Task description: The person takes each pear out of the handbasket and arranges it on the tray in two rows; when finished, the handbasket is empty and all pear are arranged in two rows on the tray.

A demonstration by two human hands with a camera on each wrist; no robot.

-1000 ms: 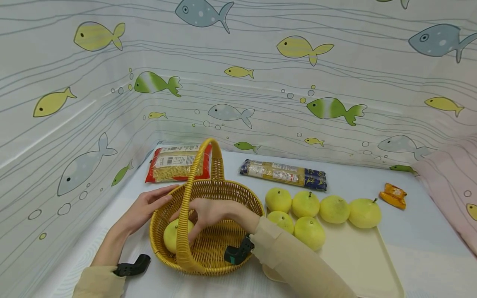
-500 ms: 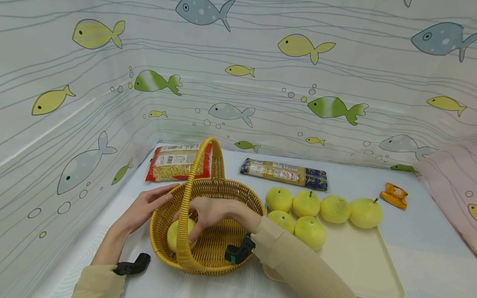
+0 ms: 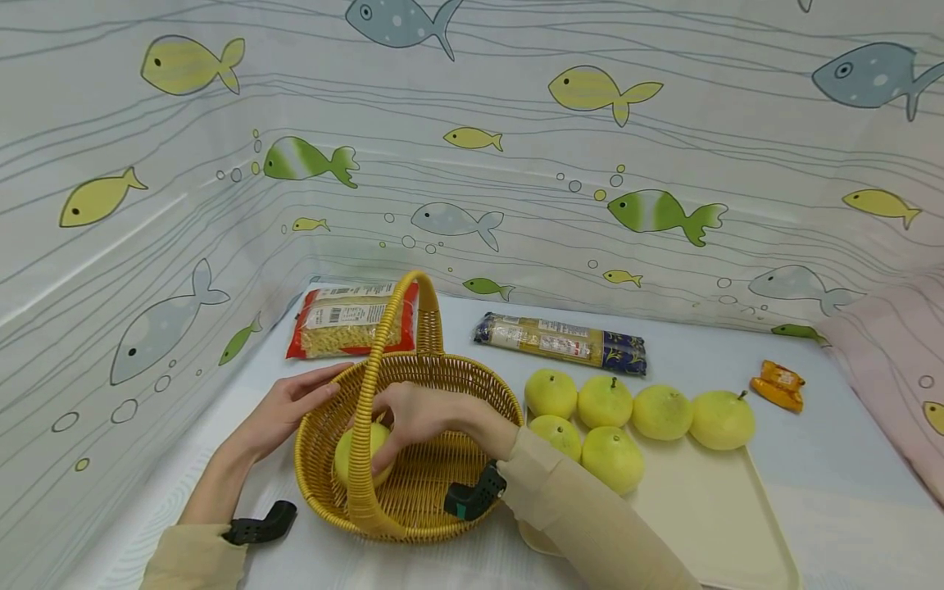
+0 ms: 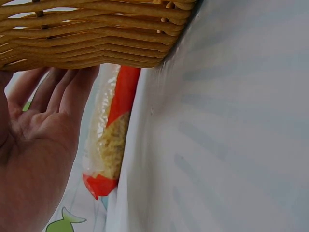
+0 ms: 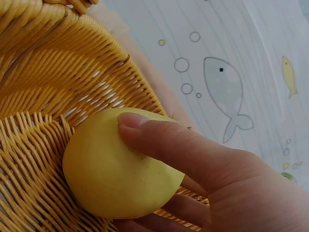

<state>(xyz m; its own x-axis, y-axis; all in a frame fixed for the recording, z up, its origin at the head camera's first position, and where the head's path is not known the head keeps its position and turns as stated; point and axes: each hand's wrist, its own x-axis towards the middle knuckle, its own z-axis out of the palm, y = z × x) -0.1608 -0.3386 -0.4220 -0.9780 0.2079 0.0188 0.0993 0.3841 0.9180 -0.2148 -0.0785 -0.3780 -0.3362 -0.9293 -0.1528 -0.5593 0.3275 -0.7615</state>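
Observation:
Inside the yellow wicker basket [image 3: 324, 512], my right hand [image 3: 424, 414] grips a round yellow fruit [image 3: 342, 459] at the left side, behind the handle. In the right wrist view my thumb lies across this fruit [image 5: 116, 169], and the fingers go round its far side. My left hand [image 3: 283, 414] rests at the basket's left rim. Its fingers lie fairly straight against the outer wicker wall [image 4: 96, 34] in the left wrist view, with the palm showing; the fingertips are hidden behind the basket.
Right of the basket, a cream tray [image 3: 708, 508] bears several similar fruits [image 3: 612, 460]. Behind stand a red pasta bag [image 3: 347, 324] and a long blue-ended pasta pack [image 3: 560, 342]. A small orange packet [image 3: 779, 387] lies far right. A fish-print curtain [image 3: 516, 180] borders the table.
The right hand has shifted the fruit slightly right and up within the basket, keeping its grip. My left hand and the basket stay in place.

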